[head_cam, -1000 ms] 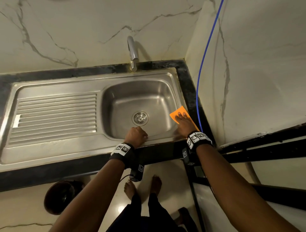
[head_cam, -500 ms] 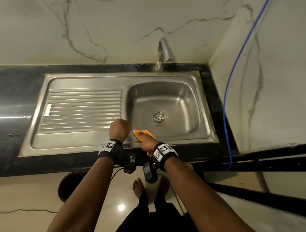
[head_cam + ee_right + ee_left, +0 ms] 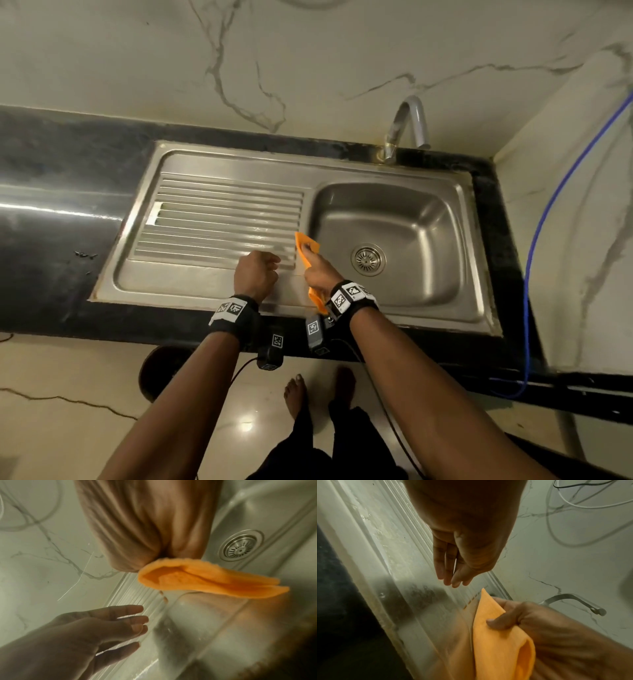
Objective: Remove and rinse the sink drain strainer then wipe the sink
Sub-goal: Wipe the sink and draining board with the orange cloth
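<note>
The steel sink (image 3: 414, 310) has a ribbed drainboard (image 3: 222, 219) on the left and a basin on the right. The round drain strainer (image 3: 368, 259) (image 3: 240, 547) sits in the drain hole. My right hand (image 3: 310, 255) grips a folded orange cloth (image 3: 306, 245) (image 3: 496, 635) (image 3: 205, 580) over the ridge between drainboard and basin, near the front. Just left of it my left hand (image 3: 274, 265) (image 3: 452, 581) (image 3: 140, 623) hovers over the drainboard's near right corner, fingers loose and straight, holding nothing.
A curved grey faucet (image 3: 407, 126) stands behind the basin. Dark stone counter (image 3: 61, 205) surrounds the sink, with marble walls behind and to the right. A blue cable (image 3: 541, 219) hangs down the right wall. A dark bin (image 3: 161, 373) stands on the floor by my bare feet.
My right hand has carried the orange cloth from the basin's front right corner leftward along the front rim to the drainboard edge. My left hand moved left with it.
</note>
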Available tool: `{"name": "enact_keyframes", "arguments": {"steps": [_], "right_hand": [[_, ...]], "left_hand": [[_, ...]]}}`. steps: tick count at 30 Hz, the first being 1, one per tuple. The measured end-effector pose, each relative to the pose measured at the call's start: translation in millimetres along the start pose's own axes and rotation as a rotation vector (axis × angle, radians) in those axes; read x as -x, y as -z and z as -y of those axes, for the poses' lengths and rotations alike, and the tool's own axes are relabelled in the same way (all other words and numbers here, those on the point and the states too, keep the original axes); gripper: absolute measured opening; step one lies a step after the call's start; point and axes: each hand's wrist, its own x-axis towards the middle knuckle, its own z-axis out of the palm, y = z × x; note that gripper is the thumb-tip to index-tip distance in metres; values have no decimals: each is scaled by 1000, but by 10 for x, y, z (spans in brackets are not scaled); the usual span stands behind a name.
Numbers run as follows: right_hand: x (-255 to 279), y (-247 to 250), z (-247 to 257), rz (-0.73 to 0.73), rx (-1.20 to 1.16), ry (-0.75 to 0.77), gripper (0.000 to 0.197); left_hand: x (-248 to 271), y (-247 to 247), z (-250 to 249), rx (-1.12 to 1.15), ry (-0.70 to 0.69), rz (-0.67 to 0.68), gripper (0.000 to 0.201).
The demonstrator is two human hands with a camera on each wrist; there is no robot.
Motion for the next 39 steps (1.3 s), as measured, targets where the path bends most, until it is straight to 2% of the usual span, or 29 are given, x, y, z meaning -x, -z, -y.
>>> {"name": "enact_keyframes", "arguments": {"steps": [4,6,10,13,15,19,23,27,30,35,39], "right_hand": [[-353,115,186,15,238,65,81],[-640,195,225,12,386,101,75],[-1239,392,243,-4,634,146,74],[-1562,573,260,-40,651,114,78],[-1562,617,271,-64,661,138,75],[-1295,419,88,-108,693,247,75],[-910,274,8,-35,719,277,79],[-482,207,-158,112,768,418,77],[-171,149,-353,312,803,495,81],[168,136,-468,488,809,468,83],[413,279,-493,534,719,427,92]], "left_hand": [[-44,90,12,-104,-50,-13,44],[-74,124,15,-159,-61,-8,47],[-105,137,30,-236,-100,28,51],[-149,147,42,-258,-99,24,51],[-160,156,25,-275,-81,21,51],[-122,141,83,-248,-34,-28,49],[-95,140,51,-214,18,-82,45],[-94,118,-52,-184,6,-109,45],[-73,70,-99,-168,-4,-123,40],[-62,14,-238,-164,14,-117,34],[-55,-27,-307,-168,30,-137,30]]}}
